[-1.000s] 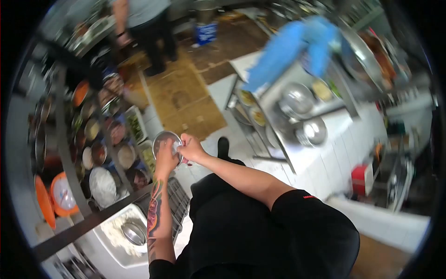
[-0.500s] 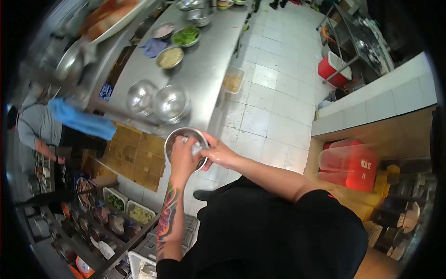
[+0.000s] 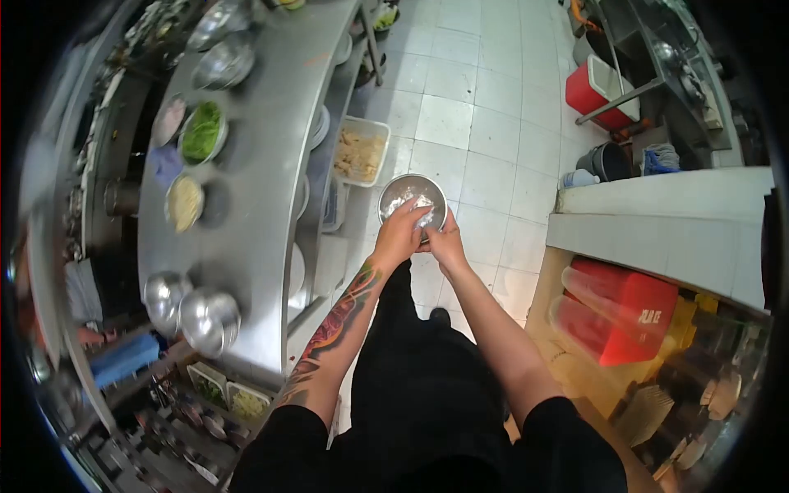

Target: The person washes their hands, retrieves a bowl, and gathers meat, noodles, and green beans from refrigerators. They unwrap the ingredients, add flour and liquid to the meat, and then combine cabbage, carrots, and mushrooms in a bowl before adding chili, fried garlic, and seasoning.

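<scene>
A round metal bowl (image 3: 391, 194) is held out in front of my body over the tiled floor, with something whitish and shiny inside. My left hand (image 3: 399, 233), on the tattooed arm, reaches over the near rim with its fingers inside the bowl; whether they pinch anything I cannot make out. My right hand (image 3: 446, 244) grips the bowl's near right side, fingers wrapped beneath and thumb near the rim. The two hands are close together, nearly touching.
A steel table (image 3: 255, 164) on the left bears a bowl of greens (image 3: 202, 133), a bowl of pale food (image 3: 186, 202) and upturned metal bowls (image 3: 210, 319). A food tub (image 3: 362, 152) stands beside it. Right are a low wall (image 3: 657, 205) and a red container (image 3: 629, 316).
The view has turned, and the steel table now lies further left. The bowl and both hands have moved right and up in the view, over the floor. The co-worker is largely out of sight.
</scene>
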Demonstrator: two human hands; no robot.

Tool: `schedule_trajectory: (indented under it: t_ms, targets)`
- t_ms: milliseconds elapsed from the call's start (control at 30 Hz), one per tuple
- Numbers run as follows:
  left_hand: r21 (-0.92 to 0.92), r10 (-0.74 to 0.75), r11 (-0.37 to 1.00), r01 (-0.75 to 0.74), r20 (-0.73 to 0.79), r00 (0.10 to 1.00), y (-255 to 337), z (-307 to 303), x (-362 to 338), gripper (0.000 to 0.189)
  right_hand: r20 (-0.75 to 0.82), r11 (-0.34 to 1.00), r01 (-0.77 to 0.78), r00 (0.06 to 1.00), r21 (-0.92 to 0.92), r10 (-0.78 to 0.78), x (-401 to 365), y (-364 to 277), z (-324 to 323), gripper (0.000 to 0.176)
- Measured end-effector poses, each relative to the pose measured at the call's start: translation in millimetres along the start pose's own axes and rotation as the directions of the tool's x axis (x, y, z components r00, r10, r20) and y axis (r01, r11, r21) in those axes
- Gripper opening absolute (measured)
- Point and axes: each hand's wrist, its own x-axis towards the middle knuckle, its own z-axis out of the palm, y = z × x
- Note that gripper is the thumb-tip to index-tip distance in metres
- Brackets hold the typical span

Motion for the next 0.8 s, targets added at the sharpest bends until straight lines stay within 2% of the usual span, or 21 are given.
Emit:
schedule_trajectory:
  t_ms: [33,100,133,200,233,267,333,367,400,433,467,500,533,567,600,667,700,767,800]
  targets:
    - [-0.031,0.042,0.999,-0.044,-0.070,0.997,-17,11,24,0.049,-0.043,0.999,-0.005,0.999,0.034,0.007,30,9,-6,0.064]
    - [-0.016,0.007,1.000,-0.008,-0.067,0.998,-58,43,73,0.048,-0.160,0.998,-0.048,0.986,0.036,0.053,92,30,-22,0.049]
    - [0.019,-0.018,1.000,0.019,-0.085,0.996,-81,59,95,0.048,-0.167,0.996,-0.078,0.983,0.033,0.082,124,37,-28,0.049]
    - [-0.073,-0.040,0.997,0.039,-0.016,0.999,-120,81,128,0.046,-0.218,0.997,-0.031,0.975,0.070,0.046,181,59,-46,0.051]
    - [-0.120,-0.003,0.993,0.002,-0.005,1.000,-142,89,144,0.044,-0.230,0.994,-0.091,0.968,0.065,0.104,210,72,-57,0.050]
    - [-0.163,0.036,0.986,-0.035,0.004,0.999,-164,96,156,0.042,-0.240,0.983,-0.117,0.959,0.145,0.149,238,83,-62,0.051]
    - [-0.238,-0.056,0.971,0.012,-0.179,0.982,-224,110,183,0.030,-0.233,0.966,-0.232,0.939,0.114,0.253,290,103,-71,0.051]
    - [-0.189,-0.131,0.978,0.087,-0.231,0.964,-257,111,194,0.029,-0.226,0.956,-0.269,0.930,0.117,0.290,312,110,-70,0.051]
    - [-0.273,-0.325,0.931,0.242,-0.318,0.891,-300,121,198,0.032,-0.214,0.958,-0.271,0.934,0.093,0.285,333,116,-70,0.049]
    - [-0.243,-0.389,0.918,0.315,-0.385,0.837,-336,119,205,0.032,-0.201,0.962,-0.265,0.941,0.067,0.273,353,123,-70,0.047]
    - [-0.385,-0.566,0.817,0.428,-0.395,0.724,-391,132,203,0.032,-0.193,0.955,-0.289,0.935,0.067,0.296,371,135,-71,0.047]
    - [-0.517,-0.716,0.689,0.508,-0.379,0.586,-436,145,193,0.033,-0.157,0.954,-0.295,0.941,0.045,0.299,382,146,-74,0.047]
    - [-0.476,-0.827,0.553,0.684,-0.414,0.380,-459,143,194,0.038,-0.125,0.954,-0.299,0.946,0.020,0.299,390,157,-76,0.048]
    - [-0.441,-0.875,0.375,0.815,-0.458,0.155,-482,142,191,0.044,-0.121,0.948,-0.316,0.941,0.023,0.316,395,162,-75,0.048]
    - [-0.435,-0.876,0.366,0.823,-0.461,0.146,-501,141,187,0.044,-0.116,0.950,-0.313,0.943,0.018,0.313,398,166,-74,0.048]
    - [-0.167,-0.801,0.287,0.943,-0.581,0.141,-525,144,181,0.055,-0.113,0.947,-0.322,0.940,0.012,0.321,403,177,-74,0.048]
    - [-0.162,-0.804,0.276,0.947,-0.579,0.135,-532,148,178,0.055,-0.096,0.932,-0.361,0.927,0.035,0.362,403,182,-74,0.049]
    - [-0.099,-0.914,0.123,0.987,-0.399,0.074,-508,133,197,0.055,-0.073,0.912,-0.405,0.909,0.072,0.410,399,190,-72,0.050]
    - [-0.098,-0.916,0.119,0.988,-0.395,0.071,-510,135,195,0.055,-0.055,0.916,-0.398,0.914,0.056,0.401,399,193,-72,0.050]
